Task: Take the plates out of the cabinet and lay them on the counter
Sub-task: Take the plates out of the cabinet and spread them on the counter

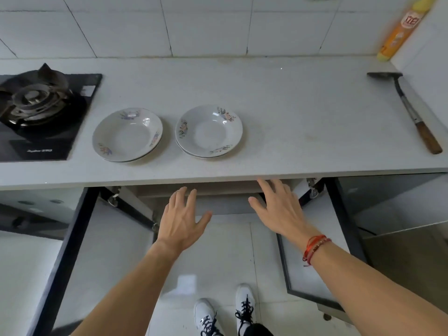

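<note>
Two small stacks of white flower-printed plates lie side by side on the pale counter (303, 112): the left stack (127, 134) near the stove, the right stack (209, 130) at the middle. Below the counter's front edge the cabinet (228, 204) stands with both doors swung out. My left hand (183, 220) and my right hand (278, 209) reach toward the opening with fingers spread, holding nothing. The cabinet's inside is hidden under the counter.
A black gas stove (41, 112) fills the counter's left end. A spatula with a wooden handle (409, 110) lies at the right end, and a yellow-orange roll (400, 32) leans in the back corner. The open doors (312, 270) flank my arms; my white shoes show below.
</note>
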Tool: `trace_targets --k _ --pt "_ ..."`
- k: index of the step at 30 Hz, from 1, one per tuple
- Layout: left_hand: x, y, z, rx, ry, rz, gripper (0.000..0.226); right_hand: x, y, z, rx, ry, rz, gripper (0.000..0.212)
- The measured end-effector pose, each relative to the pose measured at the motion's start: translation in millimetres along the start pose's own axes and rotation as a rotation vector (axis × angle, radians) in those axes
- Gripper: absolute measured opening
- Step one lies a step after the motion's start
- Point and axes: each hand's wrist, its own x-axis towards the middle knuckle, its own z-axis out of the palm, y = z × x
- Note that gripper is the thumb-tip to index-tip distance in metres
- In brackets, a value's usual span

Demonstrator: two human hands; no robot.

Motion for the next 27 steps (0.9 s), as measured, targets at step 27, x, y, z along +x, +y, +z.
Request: trace_targets --k 27 --pt "165 13 253 0.023 0.057 0.264 0.081 116 148 216 -0.067 0.160 0.134 0.065"
